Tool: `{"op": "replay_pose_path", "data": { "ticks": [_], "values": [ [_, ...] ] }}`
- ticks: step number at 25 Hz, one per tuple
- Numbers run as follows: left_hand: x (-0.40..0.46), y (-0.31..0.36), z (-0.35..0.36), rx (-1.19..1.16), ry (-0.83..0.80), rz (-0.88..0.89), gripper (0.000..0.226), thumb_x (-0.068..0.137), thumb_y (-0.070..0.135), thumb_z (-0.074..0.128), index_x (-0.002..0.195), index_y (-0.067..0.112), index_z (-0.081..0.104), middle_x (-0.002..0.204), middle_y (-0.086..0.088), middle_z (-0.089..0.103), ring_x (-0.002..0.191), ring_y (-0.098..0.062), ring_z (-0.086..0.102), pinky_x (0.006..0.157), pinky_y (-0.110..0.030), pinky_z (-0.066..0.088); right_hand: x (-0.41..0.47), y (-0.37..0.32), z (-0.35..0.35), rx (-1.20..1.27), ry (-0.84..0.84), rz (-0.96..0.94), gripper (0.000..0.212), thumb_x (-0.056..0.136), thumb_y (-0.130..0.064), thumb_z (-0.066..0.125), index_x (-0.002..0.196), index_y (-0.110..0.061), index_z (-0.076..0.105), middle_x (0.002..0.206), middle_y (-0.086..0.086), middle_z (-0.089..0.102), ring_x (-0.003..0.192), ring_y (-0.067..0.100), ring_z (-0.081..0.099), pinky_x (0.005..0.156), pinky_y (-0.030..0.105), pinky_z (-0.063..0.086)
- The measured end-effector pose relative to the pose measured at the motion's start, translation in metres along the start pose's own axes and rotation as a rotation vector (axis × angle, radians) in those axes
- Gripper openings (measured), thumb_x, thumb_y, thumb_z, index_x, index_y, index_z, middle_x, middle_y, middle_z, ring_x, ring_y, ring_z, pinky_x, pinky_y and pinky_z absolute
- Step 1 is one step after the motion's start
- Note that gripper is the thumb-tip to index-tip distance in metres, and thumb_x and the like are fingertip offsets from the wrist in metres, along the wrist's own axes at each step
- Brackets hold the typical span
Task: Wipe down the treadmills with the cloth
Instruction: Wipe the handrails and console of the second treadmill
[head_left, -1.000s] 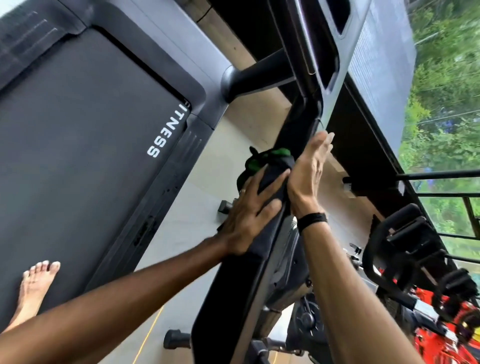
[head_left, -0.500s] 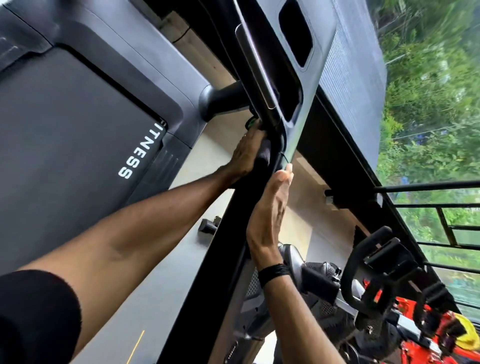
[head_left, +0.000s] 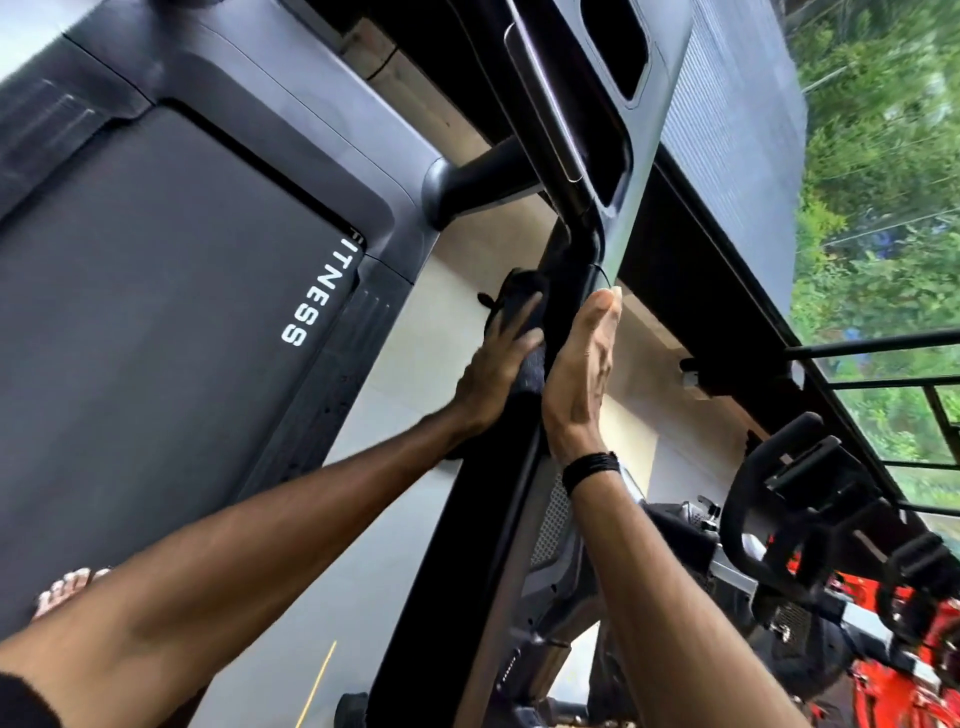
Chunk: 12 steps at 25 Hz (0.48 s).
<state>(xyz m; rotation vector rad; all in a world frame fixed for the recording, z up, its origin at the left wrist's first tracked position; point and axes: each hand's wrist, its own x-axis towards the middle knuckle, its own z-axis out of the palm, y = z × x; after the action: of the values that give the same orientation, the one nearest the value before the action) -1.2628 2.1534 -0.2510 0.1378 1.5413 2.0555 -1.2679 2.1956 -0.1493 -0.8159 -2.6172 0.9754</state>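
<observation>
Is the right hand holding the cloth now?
No, the left hand presses the dark cloth on the upright; the right hand lies flat, empty.

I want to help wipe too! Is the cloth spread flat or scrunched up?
Scrunched up. The cloth bulges in dark folds under the left hand, pressed against the treadmill post.

Beside the treadmill handrail (head_left: 467, 545), the left hand (head_left: 493, 374) covers most of the dark cloth (head_left: 511, 299); a bare foot (head_left: 65, 590) shows only toes behind the forearm; red equipment (head_left: 883, 691) right of the rail is cropped and blurred
</observation>
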Motion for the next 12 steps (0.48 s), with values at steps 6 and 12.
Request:
{"op": "replay_pose_path", "data": {
  "ticks": [6, 12],
  "values": [
    [-0.098, -0.001, -0.008, -0.038, 0.039, -0.046, 0.058, 0.08, 0.071, 0.033, 0.138, 0.07, 0.026, 0.164, 0.006, 0.018, 0.149, -0.016, 0.026, 0.122, -0.049, 0.022, -0.007, -0.009, -0.001, -0.002, 0.093, 0.027, 0.088, 0.09, -0.072, 0.011, 0.157, -0.016, 0.016, 0.165, 0.006, 0.014, 0.152, 0.02, 0.012, 0.122, 0.051, 0.008],
    [-0.208, -0.019, -0.01, 0.05, -0.008, -0.038, 0.054, 0.084, 0.071, 0.031, 0.137, 0.074, 0.019, 0.165, 0.007, 0.015, 0.151, -0.017, 0.019, 0.121, -0.053, 0.023, -0.072, -0.017, -0.007, -0.087, 0.198, -0.077, 0.077, 0.091, -0.066, 0.024, 0.153, -0.02, 0.029, 0.163, 0.003, 0.022, 0.152, 0.015, 0.007, 0.116, 0.059, -0.009]
  ]
}}
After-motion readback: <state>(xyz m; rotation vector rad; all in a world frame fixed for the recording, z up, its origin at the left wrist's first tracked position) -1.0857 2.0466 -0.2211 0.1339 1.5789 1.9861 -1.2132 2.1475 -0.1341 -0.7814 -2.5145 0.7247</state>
